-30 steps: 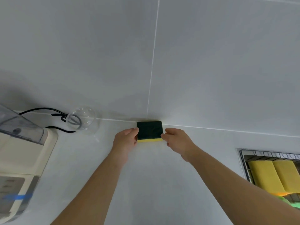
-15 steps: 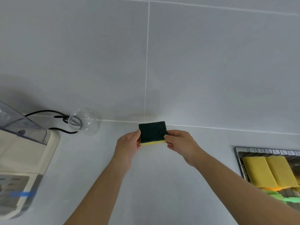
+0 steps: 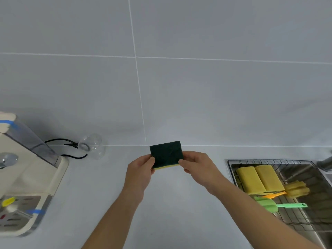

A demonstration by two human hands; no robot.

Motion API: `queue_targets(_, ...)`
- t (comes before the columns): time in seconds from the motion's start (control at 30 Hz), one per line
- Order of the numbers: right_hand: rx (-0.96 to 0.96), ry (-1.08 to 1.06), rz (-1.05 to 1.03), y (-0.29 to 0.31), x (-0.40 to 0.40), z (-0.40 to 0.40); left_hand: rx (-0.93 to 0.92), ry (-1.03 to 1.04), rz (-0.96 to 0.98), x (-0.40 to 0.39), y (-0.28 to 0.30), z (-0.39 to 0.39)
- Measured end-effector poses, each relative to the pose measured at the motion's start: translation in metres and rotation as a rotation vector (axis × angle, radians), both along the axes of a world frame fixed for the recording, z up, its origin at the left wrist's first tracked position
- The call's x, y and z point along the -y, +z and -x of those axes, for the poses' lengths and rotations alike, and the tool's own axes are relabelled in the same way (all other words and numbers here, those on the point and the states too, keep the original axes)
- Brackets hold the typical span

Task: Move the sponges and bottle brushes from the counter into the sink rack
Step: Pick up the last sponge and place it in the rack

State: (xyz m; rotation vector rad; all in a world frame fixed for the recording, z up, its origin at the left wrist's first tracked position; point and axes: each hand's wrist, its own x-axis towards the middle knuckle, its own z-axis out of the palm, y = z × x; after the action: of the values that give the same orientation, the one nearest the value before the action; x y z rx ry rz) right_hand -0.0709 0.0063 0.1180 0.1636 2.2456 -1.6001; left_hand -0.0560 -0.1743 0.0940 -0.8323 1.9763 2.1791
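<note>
A yellow sponge with a dark green scouring face [image 3: 166,154] is held up above the white counter [image 3: 172,203], near the back wall. My left hand [image 3: 139,174] pinches its left edge and my right hand [image 3: 197,168] pinches its right edge. To the right, the wire sink rack [image 3: 231,169] holds two yellow sponges [image 3: 258,178], a yellow-headed bottle brush with an orange handle [image 3: 294,189] and a green bottle brush [image 3: 267,204].
A cream water dispenser [image 3: 27,177] stands at the left edge of the counter. A clear glass [image 3: 92,145] and a black cable [image 3: 71,155] lie by the wall behind it. A metal tap [image 3: 325,163] sits at the far right.
Both hands have lifted the sponge off the counter at the wall and drawn it slightly toward me. The view has tilted down, so more of the sink rack shows.
</note>
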Motion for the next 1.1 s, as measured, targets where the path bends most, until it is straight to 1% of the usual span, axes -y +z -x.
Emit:
queue_targets(0.17, -0.077, -0.001, -0.052, 0.018, -0.027, -0.029, -0.045, 0.002, 0.027, -0.027, 0.017, -0.026)
queue_targets(0.37, -0.100, -0.051, -0.097, 0.010, -0.079, -0.062, -0.041, -0.084, 0.053, -0.076, 0.016, -0.044)
queue_targets(0.83, -0.100, -0.188, -0.081, -0.011, -0.253, -0.112, -0.013, -0.250, 0.105, -0.249, 0.010, -0.077)
queue_targets(1.1, -0.082, -0.201, -0.112, -0.025, -0.339, -0.123, 0.000, -0.298, 0.104, -0.330, 0.002, -0.091)
